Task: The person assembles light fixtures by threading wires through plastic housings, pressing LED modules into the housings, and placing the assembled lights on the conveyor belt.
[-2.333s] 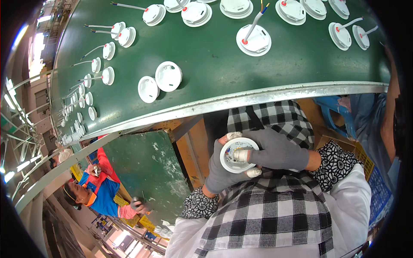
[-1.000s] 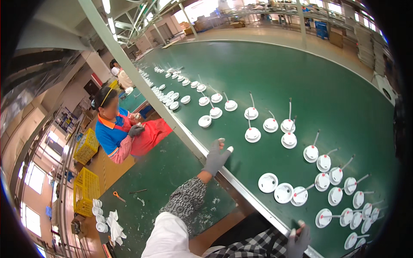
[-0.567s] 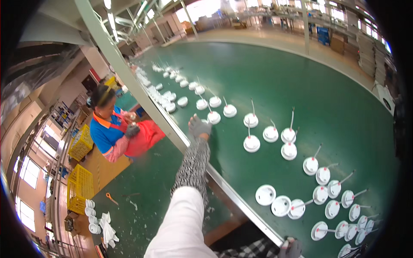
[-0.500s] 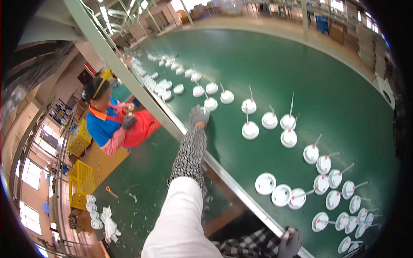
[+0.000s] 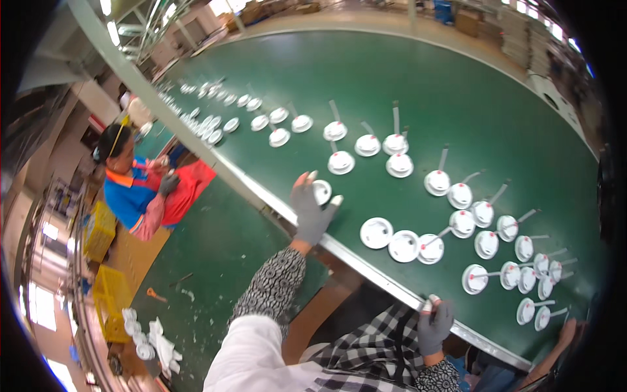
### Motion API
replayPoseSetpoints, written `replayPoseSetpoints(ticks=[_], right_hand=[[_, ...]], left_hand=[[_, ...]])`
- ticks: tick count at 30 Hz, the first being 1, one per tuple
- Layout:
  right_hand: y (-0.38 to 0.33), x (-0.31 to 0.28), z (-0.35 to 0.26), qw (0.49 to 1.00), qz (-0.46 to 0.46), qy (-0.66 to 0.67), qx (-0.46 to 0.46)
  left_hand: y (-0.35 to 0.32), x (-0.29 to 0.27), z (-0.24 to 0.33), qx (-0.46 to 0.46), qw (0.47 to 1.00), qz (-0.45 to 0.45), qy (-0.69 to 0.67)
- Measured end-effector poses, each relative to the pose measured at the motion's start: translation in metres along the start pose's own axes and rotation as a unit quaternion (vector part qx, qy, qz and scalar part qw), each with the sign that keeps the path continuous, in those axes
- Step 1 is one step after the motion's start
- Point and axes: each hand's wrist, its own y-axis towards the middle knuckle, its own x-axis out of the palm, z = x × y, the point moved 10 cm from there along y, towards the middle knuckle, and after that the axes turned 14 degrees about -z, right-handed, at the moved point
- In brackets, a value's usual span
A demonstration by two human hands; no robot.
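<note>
A grey fingerless glove covers my left hand [image 5: 311,210], which reaches over the near edge of the green conveyor belt [image 5: 313,72]. A small white round disc [image 5: 322,192] with dark spots sits between its spread thumb and fingers, partly hidden by them. My right hand [image 5: 435,326], gloved the same way, rests at the metal rail [image 5: 375,271] with fingers bent together; what they hold, if anything, is hidden. Between the hands lie two plain white discs [image 5: 375,233] and a white disc with a wire lead [image 5: 430,249].
Several white wired discs [image 5: 486,244] spread across the belt's right side, with more at the far left. A slanted metal post [image 5: 147,95] rises at left. Beyond it a person in blue and red [image 5: 140,196] works beside yellow crates [image 5: 108,287]. Another person's forearm [image 5: 555,353] shows at lower right.
My left hand has drawn back toward me and to the right along the belt, bringing a white disc with it. My right hand shows higher in the picture as the view shifted.
</note>
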Motion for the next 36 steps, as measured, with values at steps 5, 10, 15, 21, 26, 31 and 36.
replayPoseSetpoints(ticks=[5,10,15,21,26,31,36], right_hand=[[-0.025,0.047,-0.045,0.977,-0.098,0.139,-0.126],[-0.084,0.208,-0.002,0.893,-0.382,0.236,-0.005],[-0.050,0.198,0.025,0.909,-0.320,0.266,0.025],[-0.075,0.226,0.016,0.809,-0.343,0.462,0.119],[-0.081,0.237,0.044,0.764,-0.355,0.516,0.154],[-0.084,0.235,0.072,0.696,-0.270,0.623,0.234],[-0.099,0.256,0.127,0.679,-0.234,0.634,0.287]], left_hand=[[-0.030,-0.007,-0.012,-0.062,0.992,0.107,-0.039],[-0.070,-0.003,-0.034,-0.156,0.971,0.130,-0.124],[-0.066,0.052,-0.009,-0.136,0.972,0.170,-0.091],[-0.102,0.003,-0.006,-0.148,0.966,0.192,-0.096],[-0.104,-0.002,-0.002,-0.149,0.963,0.193,-0.115],[-0.096,0.004,0.001,-0.154,0.965,0.186,-0.098],[-0.098,0.005,-0.014,-0.196,0.959,0.194,-0.058]])
